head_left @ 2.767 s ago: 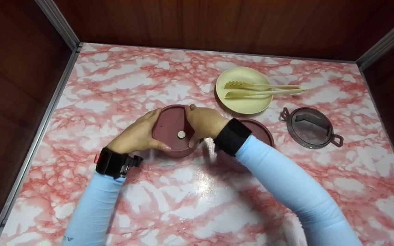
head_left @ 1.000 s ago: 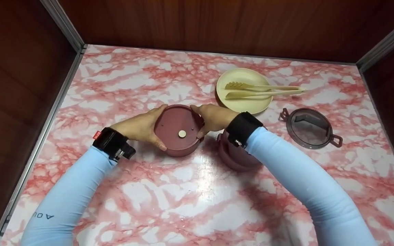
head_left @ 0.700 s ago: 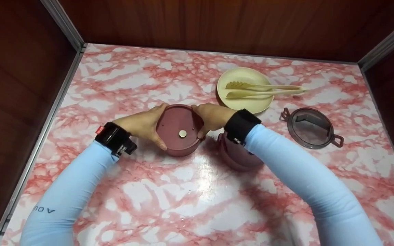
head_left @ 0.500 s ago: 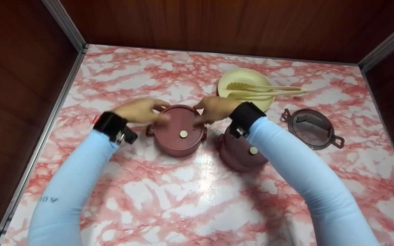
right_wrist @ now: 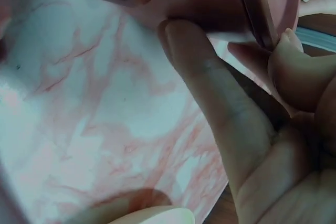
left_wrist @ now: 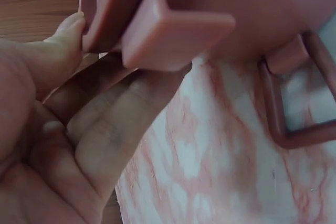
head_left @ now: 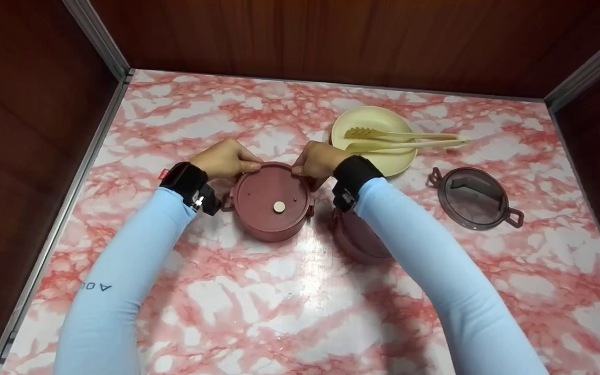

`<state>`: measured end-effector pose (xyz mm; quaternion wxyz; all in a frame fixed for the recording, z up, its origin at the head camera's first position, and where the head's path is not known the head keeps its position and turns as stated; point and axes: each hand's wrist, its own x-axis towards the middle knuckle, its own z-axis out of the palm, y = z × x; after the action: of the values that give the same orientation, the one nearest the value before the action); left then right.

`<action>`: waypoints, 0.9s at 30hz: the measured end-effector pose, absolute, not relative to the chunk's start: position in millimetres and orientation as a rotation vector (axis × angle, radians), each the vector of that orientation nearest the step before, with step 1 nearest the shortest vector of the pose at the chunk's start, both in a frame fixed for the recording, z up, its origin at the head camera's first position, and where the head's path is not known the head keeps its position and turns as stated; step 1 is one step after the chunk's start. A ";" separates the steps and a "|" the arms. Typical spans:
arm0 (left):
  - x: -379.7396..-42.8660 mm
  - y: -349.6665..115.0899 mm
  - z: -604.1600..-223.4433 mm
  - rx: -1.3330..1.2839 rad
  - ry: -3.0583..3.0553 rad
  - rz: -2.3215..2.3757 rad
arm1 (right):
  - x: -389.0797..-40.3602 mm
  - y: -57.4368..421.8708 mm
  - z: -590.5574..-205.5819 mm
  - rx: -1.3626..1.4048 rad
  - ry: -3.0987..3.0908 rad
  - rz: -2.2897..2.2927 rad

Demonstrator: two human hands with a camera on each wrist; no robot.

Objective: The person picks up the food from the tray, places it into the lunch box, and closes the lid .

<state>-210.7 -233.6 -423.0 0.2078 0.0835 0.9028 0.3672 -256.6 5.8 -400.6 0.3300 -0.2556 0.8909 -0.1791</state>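
A round dark-red pot with a flat recessed top and a small pale dot stands in the middle of the head view. At its far left rim, my left hand pinches the edge; the left wrist view shows the thumb over the rim and fingers beneath, beside a protruding tab. My right hand pinches the far right rim, its thumb against the edge in the right wrist view and a longer finger stretched along the underside. A side handle hangs free of the fingers.
A second dark-red pot sits just right, partly hidden under my right forearm. Behind it, a pale yellow plate carries yellow tongs. A dark see-through lid with side handles lies farther right. Wooden walls enclose the marbled tabletop.
Both hands have shifted from gripping the pot's sides to pinching its far rim, uncovering the side handles. The pot stays in about the same place; the plate, tongs and see-through lid have not moved.
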 end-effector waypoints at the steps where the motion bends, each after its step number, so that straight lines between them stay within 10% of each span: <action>1: -209.7 -234.2 -421.9 0.229 2.517 1.011 | -255.7 2.6 -400.1 -0.681 2.356 -0.435; 27: -173.7 -245.1 -433.0 0.265 2.411 1.183 | -237.0 28.0 -396.8 -0.747 2.178 -0.489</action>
<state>-173.7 -245.1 -433.0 0.2196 0.0956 0.8717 0.4276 -237.0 28.0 -396.8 0.3839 -0.2931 0.8544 -0.1916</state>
